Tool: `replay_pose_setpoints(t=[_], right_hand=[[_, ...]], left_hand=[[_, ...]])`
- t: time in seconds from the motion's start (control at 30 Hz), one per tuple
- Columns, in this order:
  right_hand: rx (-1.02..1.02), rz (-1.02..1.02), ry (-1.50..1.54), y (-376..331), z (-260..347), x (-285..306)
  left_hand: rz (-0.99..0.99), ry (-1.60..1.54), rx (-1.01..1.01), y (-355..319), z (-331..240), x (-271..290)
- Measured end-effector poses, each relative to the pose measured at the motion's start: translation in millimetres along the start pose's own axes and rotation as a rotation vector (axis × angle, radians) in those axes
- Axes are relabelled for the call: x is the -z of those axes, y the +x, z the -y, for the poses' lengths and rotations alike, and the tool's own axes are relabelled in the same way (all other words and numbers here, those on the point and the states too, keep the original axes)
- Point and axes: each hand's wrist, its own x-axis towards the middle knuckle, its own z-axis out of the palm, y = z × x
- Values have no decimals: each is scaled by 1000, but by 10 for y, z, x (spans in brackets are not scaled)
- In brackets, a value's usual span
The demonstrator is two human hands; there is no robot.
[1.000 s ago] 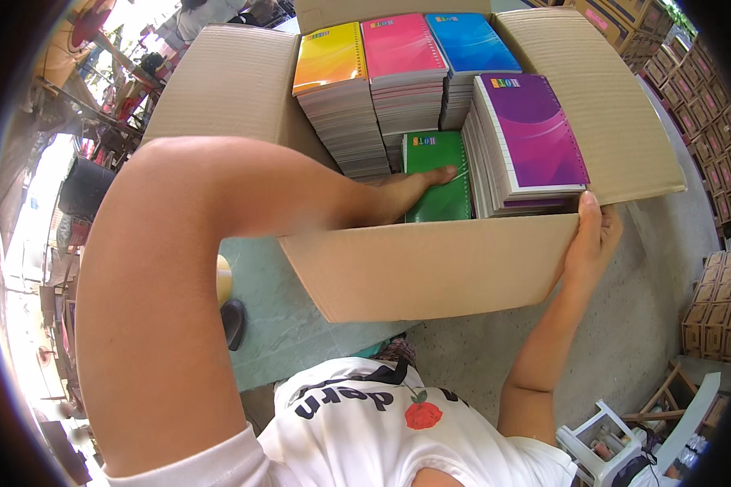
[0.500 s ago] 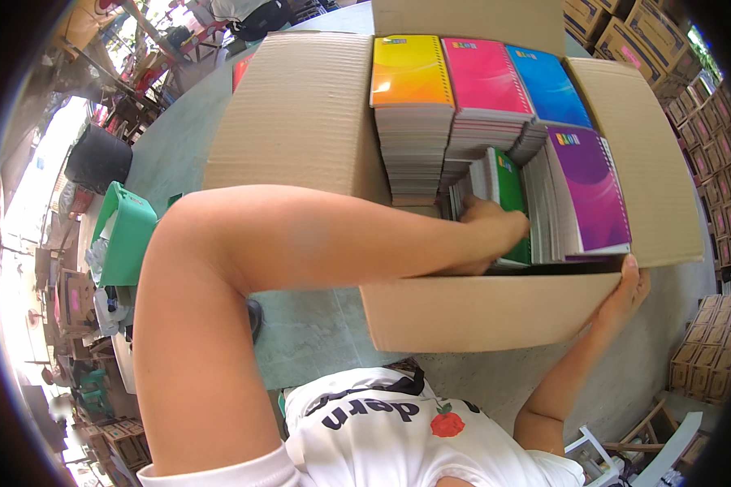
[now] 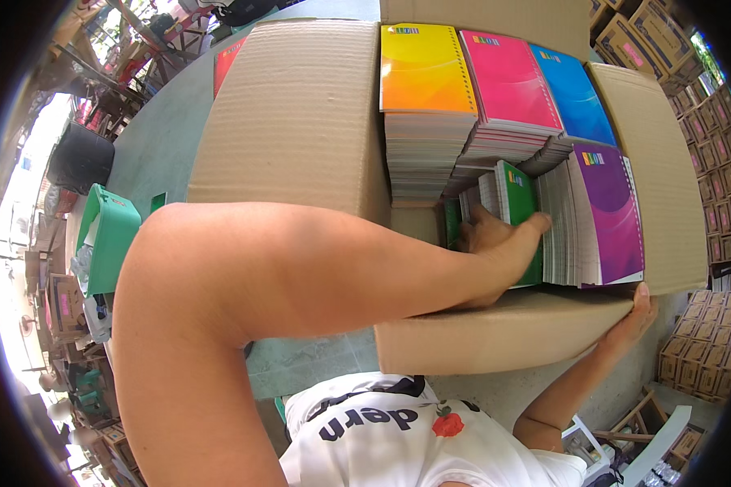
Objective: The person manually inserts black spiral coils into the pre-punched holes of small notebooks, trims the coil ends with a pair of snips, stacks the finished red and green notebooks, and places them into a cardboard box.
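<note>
Green-covered notebooks point(image 3: 520, 191) stand tilted inside the open cardboard box point(image 3: 479, 345), just beside the purple-covered stack point(image 3: 607, 215). Reaching in across the near side, the left hand point(image 3: 502, 242) is partly closed around them, its thumb over the green cover and its other fingers curled at the pages; some fingertips are hidden. The right hand point(image 3: 638, 318) is bent at the box's near right corner, thumb against the cardboard; how firmly it grips cannot be told. Yellow point(image 3: 425, 73), pink point(image 3: 509, 81) and blue stacks point(image 3: 573, 97) line the far side.
</note>
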Motion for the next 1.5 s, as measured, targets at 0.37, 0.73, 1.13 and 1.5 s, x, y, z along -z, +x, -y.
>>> replay_pose_setpoints(t=[0.37, 0.73, 1.13, 1.5], right_hand=[[-3, 74, 5, -47, 125, -129], [40, 182, 94, -25, 130, -120], [100, 256, 93, -26, 149, -139], [65, 170, 53, -90, 224, -208]], left_hand=[[415, -96, 142, 453, 251, 192], [397, -212, 61, 463, 238, 146], [518, -278, 81, 442, 173, 206], [452, -203, 99, 170, 29, 164]])
